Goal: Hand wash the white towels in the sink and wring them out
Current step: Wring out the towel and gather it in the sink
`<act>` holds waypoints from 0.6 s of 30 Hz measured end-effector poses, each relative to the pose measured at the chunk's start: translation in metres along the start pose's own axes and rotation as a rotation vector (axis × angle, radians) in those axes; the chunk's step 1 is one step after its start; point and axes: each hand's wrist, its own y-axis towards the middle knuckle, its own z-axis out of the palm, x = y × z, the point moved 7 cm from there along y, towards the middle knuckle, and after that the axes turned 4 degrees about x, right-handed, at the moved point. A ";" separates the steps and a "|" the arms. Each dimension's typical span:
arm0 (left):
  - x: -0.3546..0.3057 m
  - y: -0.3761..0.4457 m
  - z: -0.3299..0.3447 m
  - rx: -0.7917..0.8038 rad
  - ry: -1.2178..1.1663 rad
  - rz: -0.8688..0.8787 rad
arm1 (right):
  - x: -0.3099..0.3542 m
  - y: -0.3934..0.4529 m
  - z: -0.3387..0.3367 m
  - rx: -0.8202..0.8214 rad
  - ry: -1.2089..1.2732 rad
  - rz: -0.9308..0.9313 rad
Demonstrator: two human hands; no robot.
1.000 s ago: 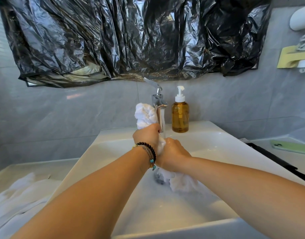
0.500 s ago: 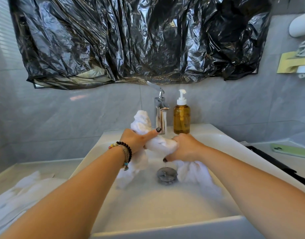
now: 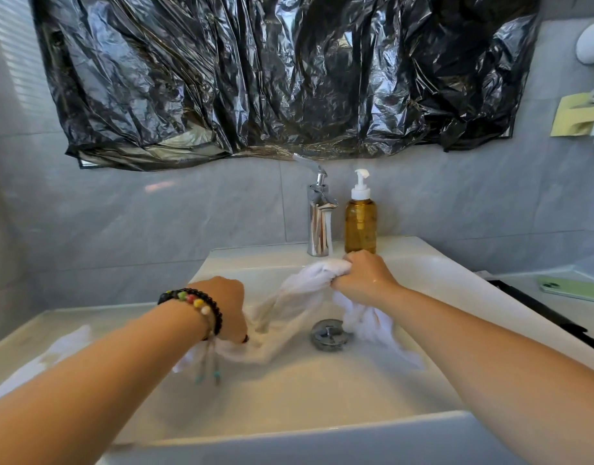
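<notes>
— What is on the left here?

— More white cloth (image 3: 33,367) lies on the desk (image 3: 17,333) beside the sink (image 3: 288,431), likely waiting its turn. My left hand (image 3: 226,308), fingers curled, grips one end of the white towel (image 3: 288,307) low in the basin.

— And moving right?

— The towel stretches across the sink, just left of the drain (image 3: 329,333), up to my right hand (image 3: 361,278), which is clenched round the other end near the tap (image 3: 319,223). A loose tail hangs below that fist. I hold the ends apart, I judge, to open the cloth for rinsing or twisting; wringing looks unfinished.

— Behind?

— A soap bottle (image 3: 360,226) stands right of the tap, within reach. A phone (image 3: 572,288) lies far right, well apart from the water.
</notes>
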 end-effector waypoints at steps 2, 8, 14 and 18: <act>-0.024 0.008 -0.003 0.034 -0.098 0.121 | 0.004 0.002 0.006 0.001 0.063 -0.010; -0.094 0.035 -0.032 -0.090 -0.672 0.519 | 0.004 0.003 -0.003 0.028 0.210 -0.023; -0.084 0.076 -0.023 -0.055 -0.922 0.431 | -0.011 0.003 -0.019 0.276 0.150 -0.098; -0.094 0.077 -0.018 0.073 -1.171 0.454 | -0.025 0.002 -0.018 0.446 0.397 -0.021</act>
